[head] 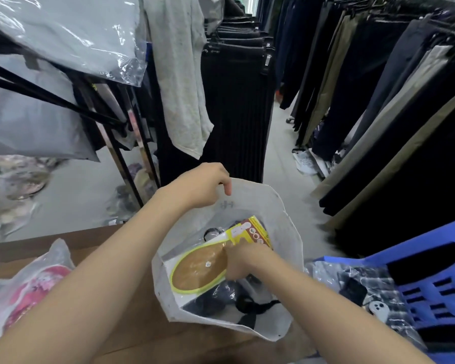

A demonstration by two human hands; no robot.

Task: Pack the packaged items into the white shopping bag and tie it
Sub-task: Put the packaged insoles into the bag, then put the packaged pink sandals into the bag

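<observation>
The white shopping bag [279, 206] stands open on a brown cardboard surface in front of me. My left hand [202, 185] pinches the bag's far rim and holds it up. My right hand [244, 261] reaches down inside the bag and grips a packaged pair of brown insoles [199, 269] with a yellow edge and a yellow-brown label card. Dark packaged clothing [221, 298] lies under the insoles at the bottom of the bag.
A clear bag with pink fabric [34, 290] lies at my left on the cardboard [95, 243]. A plaid packaged garment [363, 287] rests against a blue plastic basket [436, 292] at my right. Racks of hanging trousers [237, 101] line a narrow aisle ahead.
</observation>
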